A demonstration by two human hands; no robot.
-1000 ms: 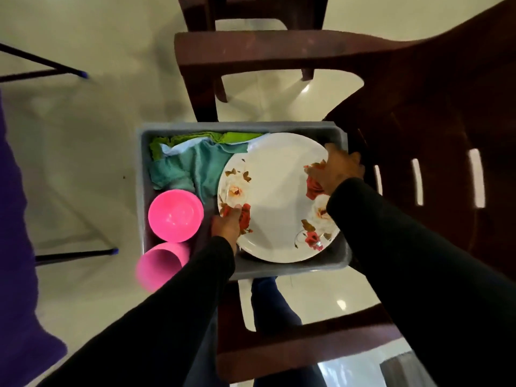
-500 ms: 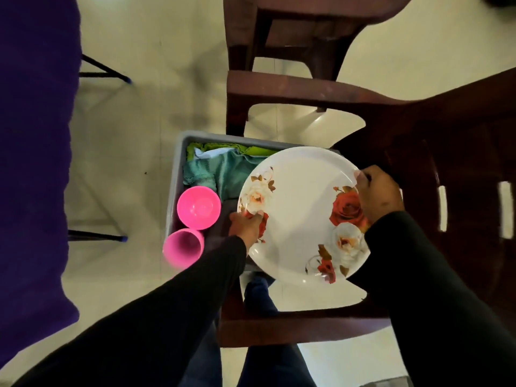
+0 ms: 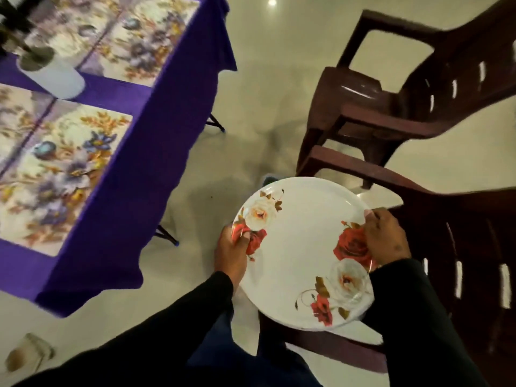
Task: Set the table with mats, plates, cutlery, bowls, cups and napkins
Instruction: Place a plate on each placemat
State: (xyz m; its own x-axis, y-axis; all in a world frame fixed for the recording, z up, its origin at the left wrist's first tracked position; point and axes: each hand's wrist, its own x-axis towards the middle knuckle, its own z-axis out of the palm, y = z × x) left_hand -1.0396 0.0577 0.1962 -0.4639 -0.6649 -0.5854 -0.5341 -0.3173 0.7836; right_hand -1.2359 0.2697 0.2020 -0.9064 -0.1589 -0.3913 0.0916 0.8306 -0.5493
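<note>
Table (image 3: 178,88), purple-clothed, upper left, bearing floral mats (image 3: 58,174). Two brown chairs (image 3: 418,107), right. Plate (image 3: 301,247), white with roses, held above the floor between table and chairs; left hand (image 3: 231,252) and right hand (image 3: 386,237) each grip opposite rims.

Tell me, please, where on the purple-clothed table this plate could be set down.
The nearest floral placemat lies bare beside the purple tablecloth's edge; the far mat is bare too. The white vase crowds the gap between them. Both hands, left and right, grip the white rose-patterned plate.
</note>
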